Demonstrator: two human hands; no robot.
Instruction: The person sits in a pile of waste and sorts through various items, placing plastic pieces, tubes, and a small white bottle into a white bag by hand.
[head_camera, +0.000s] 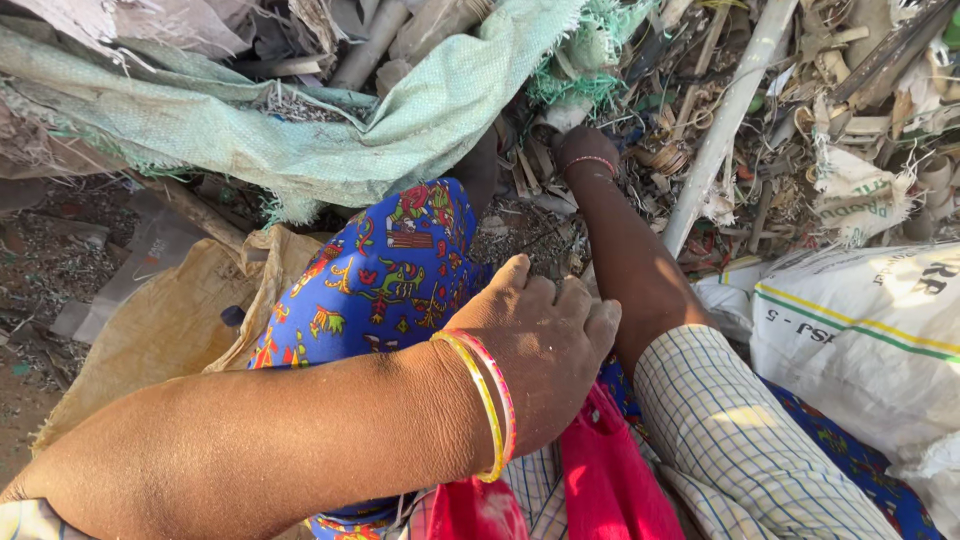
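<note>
Scrap heap of sticks, curled strips & torn bits sits at top right, just past the knee. Right hand is plunged into it w/ wrist band showing; fingers buried, so can't tell if it's open or gripping anything. Left hand rests knuckles-up on the blue patterned cloth over the knee, fingers curled under, holding nothing I can see. 2 bangles on that wrist.

Risks, as I judge: bare fingers in sharp, splintery scrap could get cut. Grey pipe leans just beside the right arm & could slide onto it. Frayed green sacking overhangs the knee; threads may snag. White sack at right crowds the elbow.
</note>
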